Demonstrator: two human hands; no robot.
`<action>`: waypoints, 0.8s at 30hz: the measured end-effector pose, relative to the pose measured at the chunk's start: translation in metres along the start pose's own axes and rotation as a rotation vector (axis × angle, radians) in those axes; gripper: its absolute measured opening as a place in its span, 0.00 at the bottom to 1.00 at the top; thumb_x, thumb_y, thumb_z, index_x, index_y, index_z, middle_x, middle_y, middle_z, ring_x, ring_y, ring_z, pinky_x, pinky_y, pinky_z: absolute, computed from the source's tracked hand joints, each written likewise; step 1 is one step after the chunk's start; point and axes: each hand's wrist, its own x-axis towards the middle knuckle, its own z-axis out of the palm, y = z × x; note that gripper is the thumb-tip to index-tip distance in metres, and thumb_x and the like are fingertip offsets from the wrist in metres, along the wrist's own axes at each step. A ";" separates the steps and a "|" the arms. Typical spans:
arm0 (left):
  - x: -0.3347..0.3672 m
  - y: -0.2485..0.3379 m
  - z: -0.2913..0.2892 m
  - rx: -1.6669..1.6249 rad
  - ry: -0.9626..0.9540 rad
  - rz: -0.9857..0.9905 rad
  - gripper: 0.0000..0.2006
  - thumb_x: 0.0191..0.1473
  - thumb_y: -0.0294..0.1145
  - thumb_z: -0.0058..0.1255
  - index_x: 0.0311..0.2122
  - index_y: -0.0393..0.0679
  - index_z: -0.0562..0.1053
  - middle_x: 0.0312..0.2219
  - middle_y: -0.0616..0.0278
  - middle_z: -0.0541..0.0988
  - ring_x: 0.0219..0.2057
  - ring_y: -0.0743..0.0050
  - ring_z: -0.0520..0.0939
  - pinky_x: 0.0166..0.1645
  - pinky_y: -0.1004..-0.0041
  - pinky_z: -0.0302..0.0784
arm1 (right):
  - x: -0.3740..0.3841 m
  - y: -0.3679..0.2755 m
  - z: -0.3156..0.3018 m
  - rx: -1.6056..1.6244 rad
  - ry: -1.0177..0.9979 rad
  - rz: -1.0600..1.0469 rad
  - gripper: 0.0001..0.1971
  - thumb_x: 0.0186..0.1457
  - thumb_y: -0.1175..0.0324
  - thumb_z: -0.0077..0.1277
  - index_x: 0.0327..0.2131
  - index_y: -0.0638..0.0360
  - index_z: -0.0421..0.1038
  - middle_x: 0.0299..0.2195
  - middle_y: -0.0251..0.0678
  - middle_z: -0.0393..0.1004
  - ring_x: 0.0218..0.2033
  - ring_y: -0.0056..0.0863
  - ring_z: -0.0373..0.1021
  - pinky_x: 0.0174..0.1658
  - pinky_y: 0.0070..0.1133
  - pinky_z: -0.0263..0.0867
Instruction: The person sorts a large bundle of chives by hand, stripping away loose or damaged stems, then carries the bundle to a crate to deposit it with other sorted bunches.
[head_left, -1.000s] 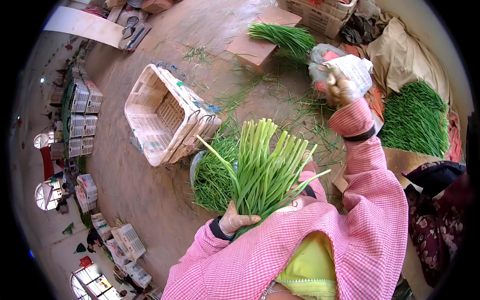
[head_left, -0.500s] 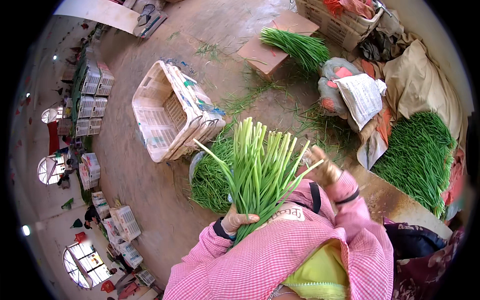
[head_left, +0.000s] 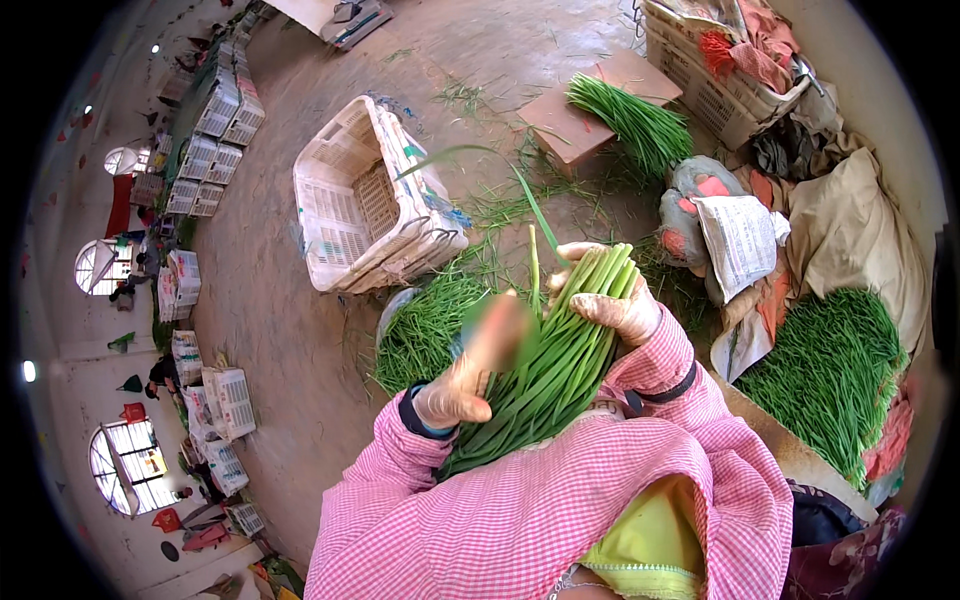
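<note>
A bunch of garlic chives (head_left: 560, 380) lies slanted in front of my chest, pale stem ends up and to the right, green leaves down to the left. My right hand (head_left: 622, 308), in a thin clear glove, is closed around the stems near their cut ends. My left hand (head_left: 465, 380), also gloved, is at the bunch's left side with its thumb apart and fingers stretched upward; the fingertips are smeared. One loose long leaf (head_left: 528, 200) arches above the hands, and a single stalk (head_left: 534, 268) stands out from the bunch.
Ahead on the left stand nested white plastic crates (head_left: 340, 235). A heap of loose green leaves (head_left: 430, 325) is beyond my left hand. A tied bundle (head_left: 640, 125) rests on a low brown board (head_left: 560, 125). More chives (head_left: 830, 380) are piled at right, near a white sack (head_left: 738, 235).
My right hand has come in from the right and taken hold of the stems. The bunch has tipped over to the right. My left hand has loosened from the leaves, fingers now stretched out.
</note>
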 end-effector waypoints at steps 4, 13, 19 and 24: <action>0.007 -0.011 -0.026 0.480 0.067 -0.173 0.31 0.51 0.44 0.43 0.56 0.38 0.51 0.46 0.59 0.66 0.47 0.74 0.66 0.51 0.74 0.60 | 0.004 -0.001 0.013 -0.105 -0.035 0.000 0.37 0.37 0.72 0.59 0.53 0.58 0.53 0.42 0.38 0.66 0.41 0.25 0.65 0.46 0.24 0.61; 0.012 -0.021 -0.014 -0.310 -0.207 -0.399 0.35 0.35 0.34 0.60 0.51 0.40 0.59 0.40 0.54 0.71 0.38 0.70 0.75 0.42 0.73 0.71 | 0.020 -0.003 0.028 -0.368 -0.219 0.131 0.28 0.40 0.65 0.59 0.46 0.60 0.61 0.38 0.34 0.69 0.39 0.24 0.66 0.45 0.23 0.61; -0.008 -0.006 -0.015 -0.448 -0.007 -0.477 0.37 0.32 0.22 0.58 0.53 0.40 0.57 0.40 0.55 0.71 0.38 0.67 0.75 0.44 0.71 0.70 | 0.004 -0.052 -0.006 -0.775 -0.205 0.219 0.36 0.47 0.43 0.45 0.46 0.69 0.60 0.19 0.25 0.65 0.15 0.16 0.60 0.23 0.17 0.58; -0.021 -0.007 -0.020 -0.430 0.058 -0.467 0.37 0.31 0.23 0.58 0.52 0.40 0.58 0.41 0.59 0.70 0.39 0.70 0.73 0.44 0.73 0.69 | -0.025 -0.078 -0.068 -0.672 0.295 0.150 0.27 0.47 0.52 0.49 0.45 0.62 0.61 0.24 0.29 0.68 0.22 0.16 0.64 0.25 0.13 0.63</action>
